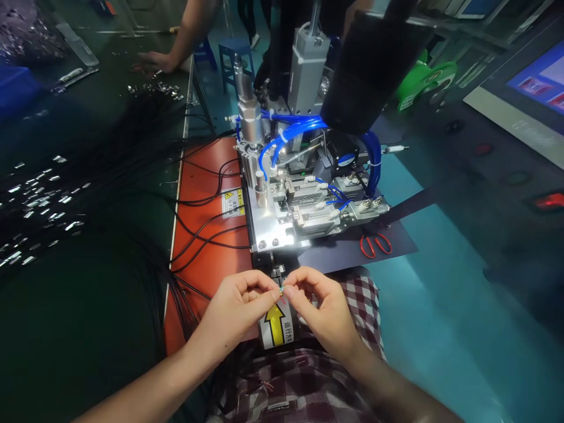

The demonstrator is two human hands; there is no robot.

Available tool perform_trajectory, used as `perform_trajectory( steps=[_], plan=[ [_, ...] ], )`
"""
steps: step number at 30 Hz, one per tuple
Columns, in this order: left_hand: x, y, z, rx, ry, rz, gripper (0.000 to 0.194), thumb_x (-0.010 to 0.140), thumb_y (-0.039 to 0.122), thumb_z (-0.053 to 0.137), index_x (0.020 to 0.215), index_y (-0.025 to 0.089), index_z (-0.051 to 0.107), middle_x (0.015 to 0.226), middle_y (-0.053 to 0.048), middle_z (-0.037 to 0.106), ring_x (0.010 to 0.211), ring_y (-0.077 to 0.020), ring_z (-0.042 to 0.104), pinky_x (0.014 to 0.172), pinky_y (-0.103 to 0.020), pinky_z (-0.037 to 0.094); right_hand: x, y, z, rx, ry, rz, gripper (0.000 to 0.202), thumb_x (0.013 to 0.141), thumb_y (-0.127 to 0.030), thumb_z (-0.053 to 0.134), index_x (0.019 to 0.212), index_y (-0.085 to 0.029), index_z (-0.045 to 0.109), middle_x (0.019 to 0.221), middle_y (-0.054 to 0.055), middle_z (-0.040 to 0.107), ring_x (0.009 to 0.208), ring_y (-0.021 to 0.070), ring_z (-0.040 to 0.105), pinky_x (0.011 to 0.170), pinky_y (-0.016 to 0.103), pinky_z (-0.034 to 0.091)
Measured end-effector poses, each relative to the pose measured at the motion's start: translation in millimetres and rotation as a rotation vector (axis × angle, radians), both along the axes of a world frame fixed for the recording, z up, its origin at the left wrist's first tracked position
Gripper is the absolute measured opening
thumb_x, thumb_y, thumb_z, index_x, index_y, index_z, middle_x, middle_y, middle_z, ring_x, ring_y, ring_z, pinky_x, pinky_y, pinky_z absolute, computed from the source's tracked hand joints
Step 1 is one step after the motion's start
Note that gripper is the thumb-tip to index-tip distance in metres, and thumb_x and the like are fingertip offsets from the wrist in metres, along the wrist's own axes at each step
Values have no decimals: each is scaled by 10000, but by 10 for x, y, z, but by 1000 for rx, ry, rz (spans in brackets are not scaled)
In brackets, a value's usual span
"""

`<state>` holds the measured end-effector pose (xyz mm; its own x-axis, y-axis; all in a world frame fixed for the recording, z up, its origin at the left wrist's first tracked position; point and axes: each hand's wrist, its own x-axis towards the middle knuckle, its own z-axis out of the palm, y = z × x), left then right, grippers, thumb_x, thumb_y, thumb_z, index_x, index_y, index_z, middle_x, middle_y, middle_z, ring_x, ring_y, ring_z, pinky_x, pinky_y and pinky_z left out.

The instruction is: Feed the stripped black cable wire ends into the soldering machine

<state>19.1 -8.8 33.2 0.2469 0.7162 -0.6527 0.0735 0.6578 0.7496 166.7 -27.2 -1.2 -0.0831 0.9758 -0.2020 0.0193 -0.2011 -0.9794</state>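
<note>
Thumb and forefinger of my left hand pinch a tiny bundle of thin coloured wires. From the other side, the fingertips of my right hand close on the same bundle. Greenish and reddish bits show between the fingers; the rest is hidden. Just beyond my fingertips is the front of a metal machine with blue air tubes. Below my hands, a white label with a yellow arrow faces up.
Black cables run across an orange base plate at the left. Red-handled scissors lie on a dark plate to the right. Cables with shiny ends cover the dark table. Another person's hand rests on its far side.
</note>
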Motion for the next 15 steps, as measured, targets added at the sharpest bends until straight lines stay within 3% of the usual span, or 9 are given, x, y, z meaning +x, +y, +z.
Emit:
perform_trajectory(
  steps=[5, 15],
  plan=[
    [-7, 2, -4, 22, 13, 5, 211, 695, 343, 678, 676, 156, 583, 404, 106, 333, 357, -30, 224, 334, -150, 213, -34, -13, -8, -115, 144, 26, 159, 800, -304, 578, 719, -178, 522, 576, -53, 434, 483, 84, 349, 455, 212, 300],
    [-29, 1, -32, 29, 10, -38, 222, 738, 359, 649, 709, 148, 585, 408, 108, 333, 358, -24, 230, 338, -139, 193, -34, -63, -68, -145, 219, 19, 166, 842, -302, 553, 744, -175, 509, 549, -71, 383, 483, 70, 315, 458, 202, 272]
  ],
)
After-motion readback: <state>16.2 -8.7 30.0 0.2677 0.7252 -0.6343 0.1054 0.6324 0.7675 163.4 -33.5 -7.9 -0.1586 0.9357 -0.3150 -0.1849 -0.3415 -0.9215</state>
